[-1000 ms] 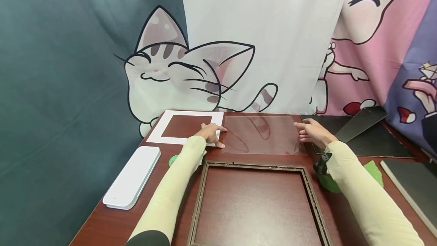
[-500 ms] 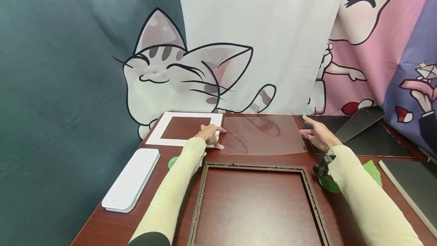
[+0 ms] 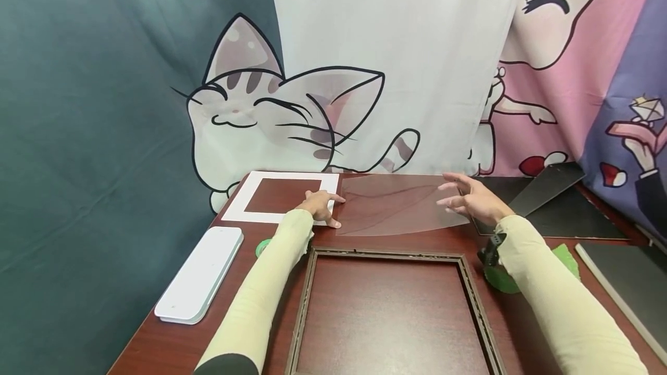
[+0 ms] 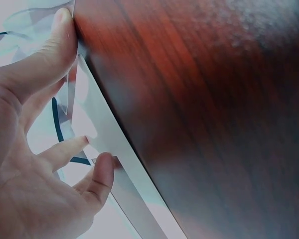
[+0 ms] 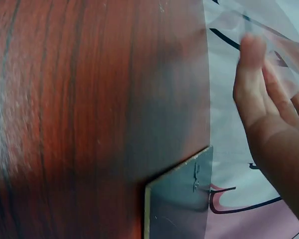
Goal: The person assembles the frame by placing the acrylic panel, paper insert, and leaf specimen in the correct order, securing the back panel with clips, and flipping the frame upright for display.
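Note:
A clear plastic sheet (image 3: 385,204) lies at the back of the table, its right side raised and its near edge bowed. My left hand (image 3: 315,204) is spread at the sheet's left edge, thumb tip at the near corner, the other fingers over a white mat (image 3: 255,217). In the left wrist view, the left thumb (image 4: 64,37) is stretched along the sheet's edge. My right hand (image 3: 476,201) holds the raised right side, fingers partly curled. Film overlaps those fingers in the right wrist view, where the thumb (image 5: 251,52) shows in front, slightly blurred.
An empty picture frame (image 3: 388,256) lies in front. A black backing board (image 3: 578,221) with a stand flap (image 3: 549,187) is at back right. Around these are a white case (image 3: 200,274), green roll (image 3: 262,246), green leaf-shaped piece (image 3: 565,259) and dark panel (image 3: 630,282).
My right hand first drew slightly right, then came left and up. The sheet's right side has risen and bent, distorting its reflections. The left hand has stayed in place.

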A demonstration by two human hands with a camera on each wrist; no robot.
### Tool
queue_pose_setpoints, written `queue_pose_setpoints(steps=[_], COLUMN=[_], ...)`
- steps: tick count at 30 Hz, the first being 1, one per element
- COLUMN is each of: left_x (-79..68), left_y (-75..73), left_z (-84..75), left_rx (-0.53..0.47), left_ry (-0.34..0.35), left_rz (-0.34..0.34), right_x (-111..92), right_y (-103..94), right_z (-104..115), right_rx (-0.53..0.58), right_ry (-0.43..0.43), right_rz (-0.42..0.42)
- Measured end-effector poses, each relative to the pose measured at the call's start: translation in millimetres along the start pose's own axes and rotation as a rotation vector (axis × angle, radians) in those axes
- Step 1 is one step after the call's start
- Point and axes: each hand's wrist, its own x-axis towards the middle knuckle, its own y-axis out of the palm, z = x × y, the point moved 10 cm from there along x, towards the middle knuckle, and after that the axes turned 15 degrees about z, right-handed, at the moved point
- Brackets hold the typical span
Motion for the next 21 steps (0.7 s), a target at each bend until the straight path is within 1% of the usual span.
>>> queue_pose_setpoints(steps=[2, 4, 8, 10, 13, 17, 21], left_x=[0.8, 1.2, 0.7, -0.7, -2.1, -3.6, -3.8], left_y=[-0.1, -0.4, -0.6, 0.6, 2.0, -0.3, -3.4], left_z=[0.5, 0.5, 0.8, 3.1, 6.6, 4.4, -0.4], left_rx=[0.000, 0.002, 0.000, -0.022, -0.046, -0.022, 0.003], left_ry=[0.002, 0.004, 0.005, -0.007, -0.030, -0.037, -0.031], left_rz=[0.001, 0.000, -0.003, -0.004, -0.008, -0.025, -0.041], right_x=[-0.1, -1.2, -4.3, -5.0, -5.5, -5.8, -7.4], right_y=[1.8, 2.4, 1.0, -0.1, -3.2, -7.4, -8.8], right_z=[-0.2, 0.0, 2.2, 3.8, 5.7, 7.6, 10.5], right_rx=[0.060, 0.102, 0.119, 0.106, 0.058, -0.014, -0.041], right_ry=[-0.001, 0.003, -0.002, -0.009, -0.012, 0.000, 0.015], right_rz=[0.029, 0.039, 0.031, 0.023, -0.008, -0.054, -0.078])
